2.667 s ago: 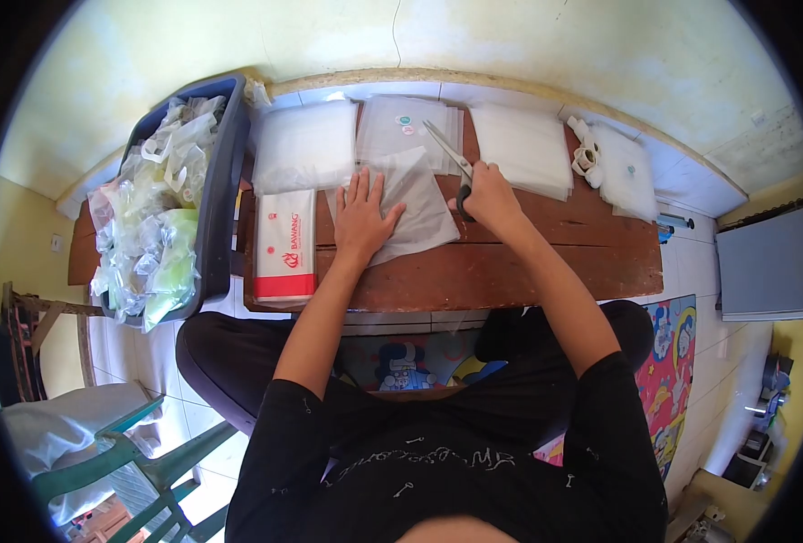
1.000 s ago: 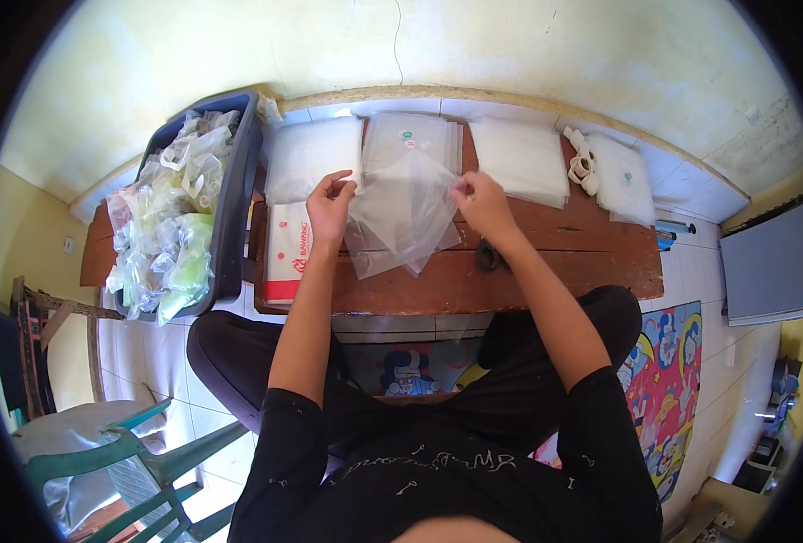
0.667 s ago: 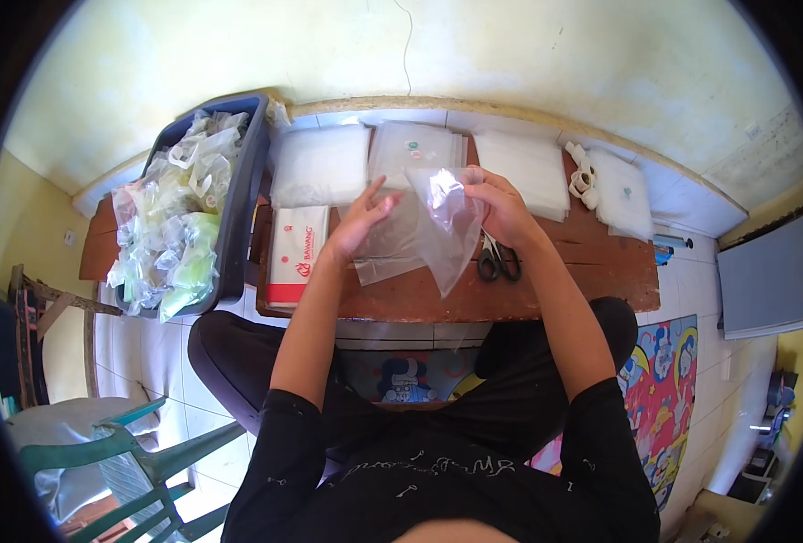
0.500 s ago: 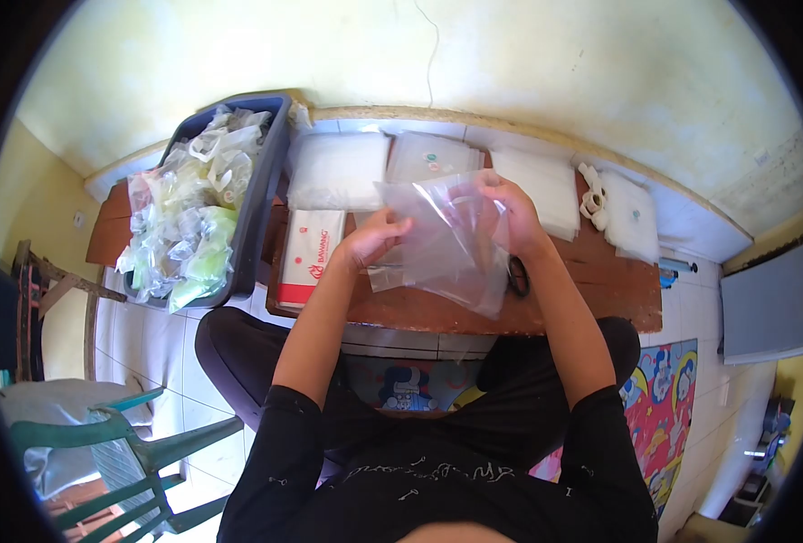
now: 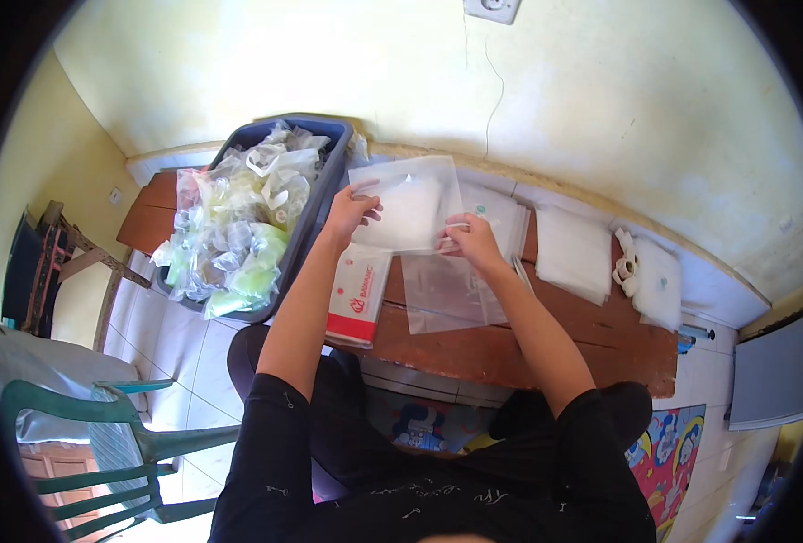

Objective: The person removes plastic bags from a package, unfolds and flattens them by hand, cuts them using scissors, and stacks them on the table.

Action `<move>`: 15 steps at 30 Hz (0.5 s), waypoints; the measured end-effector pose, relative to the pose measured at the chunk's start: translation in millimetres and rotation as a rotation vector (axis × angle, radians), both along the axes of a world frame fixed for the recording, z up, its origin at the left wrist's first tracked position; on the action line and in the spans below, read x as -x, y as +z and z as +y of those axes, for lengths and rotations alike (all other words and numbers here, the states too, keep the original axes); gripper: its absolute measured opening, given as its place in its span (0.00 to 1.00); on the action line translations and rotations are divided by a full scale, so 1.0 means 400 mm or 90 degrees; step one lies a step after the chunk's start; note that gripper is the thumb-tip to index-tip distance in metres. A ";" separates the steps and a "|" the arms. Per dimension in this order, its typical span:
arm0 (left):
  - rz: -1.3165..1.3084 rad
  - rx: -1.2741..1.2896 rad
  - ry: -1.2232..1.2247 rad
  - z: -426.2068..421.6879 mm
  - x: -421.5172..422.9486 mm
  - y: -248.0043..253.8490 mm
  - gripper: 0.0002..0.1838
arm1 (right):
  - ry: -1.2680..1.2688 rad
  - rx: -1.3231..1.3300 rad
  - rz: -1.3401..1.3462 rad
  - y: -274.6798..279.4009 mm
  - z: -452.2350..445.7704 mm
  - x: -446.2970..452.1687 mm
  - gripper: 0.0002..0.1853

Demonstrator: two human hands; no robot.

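Note:
Both my hands hold a clear plastic bag (image 5: 427,181) spread flat above the bench, over a stack of similar bags. My left hand (image 5: 351,217) grips its left edge, with the fingers curled in front of the plastic. Its lower right corner is pinched in my right hand (image 5: 471,241). On the bench below lies another clear bag (image 5: 437,299), partly under my right forearm. Beside my left forearm is a white and red packet (image 5: 358,294) lettered "BAWANG".
A dark grey tub (image 5: 333,167) full of crumpled plastic bags stands at the left. Along the back of the brown wooden bench (image 5: 591,348) lie a white stack (image 5: 571,253) and another stack of bags (image 5: 659,281), with a white roll-like object (image 5: 626,262) between. A green chair (image 5: 148,443) stands lower left.
My hands have moved up and left. A bag that hung between them now lies on the bench, and they hold one over the back stack. The view has shifted.

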State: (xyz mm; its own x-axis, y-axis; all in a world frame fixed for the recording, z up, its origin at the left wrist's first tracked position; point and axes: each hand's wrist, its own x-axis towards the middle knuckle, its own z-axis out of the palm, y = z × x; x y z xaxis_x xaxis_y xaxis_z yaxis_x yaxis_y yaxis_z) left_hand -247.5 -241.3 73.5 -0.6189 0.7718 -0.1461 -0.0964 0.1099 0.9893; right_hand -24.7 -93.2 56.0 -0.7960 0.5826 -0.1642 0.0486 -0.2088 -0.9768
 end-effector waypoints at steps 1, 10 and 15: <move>0.016 -0.024 0.028 0.004 0.014 -0.003 0.21 | -0.013 -0.003 -0.020 -0.013 0.002 0.024 0.14; 0.158 -0.055 0.079 0.092 0.154 -0.107 0.44 | -0.140 0.114 -0.019 -0.107 0.037 0.176 0.14; 0.385 0.165 0.066 0.074 0.175 -0.261 0.45 | -0.142 0.125 -0.051 -0.175 0.045 0.222 0.15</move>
